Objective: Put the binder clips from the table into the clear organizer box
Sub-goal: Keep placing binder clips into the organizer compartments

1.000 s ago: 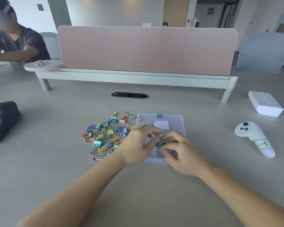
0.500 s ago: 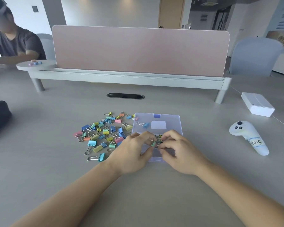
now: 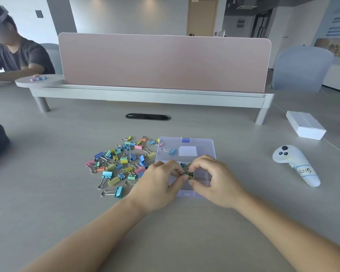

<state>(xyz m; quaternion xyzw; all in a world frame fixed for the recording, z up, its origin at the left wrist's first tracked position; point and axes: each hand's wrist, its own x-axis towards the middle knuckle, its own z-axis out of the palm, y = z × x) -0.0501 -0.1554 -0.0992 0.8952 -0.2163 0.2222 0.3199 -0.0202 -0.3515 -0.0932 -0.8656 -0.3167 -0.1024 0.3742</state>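
Over the grey table [image 3: 185, 242] our left hand [image 3: 157, 185] and right hand [image 3: 214, 181] meet above the clear box [image 3: 208, 146], fingers curled, together pinching one yellow clip [image 3: 189, 175]. Dozens of coloured clips [image 3: 122, 163], too tangled to count, lie just left of the box. One white controller [image 3: 294, 163] bears a label [image 3: 304, 171] reading "H015".

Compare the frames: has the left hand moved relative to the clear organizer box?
Yes. The left hand has shifted toward the near edge of the clear organizer box, closing on the right hand at a binder clip.
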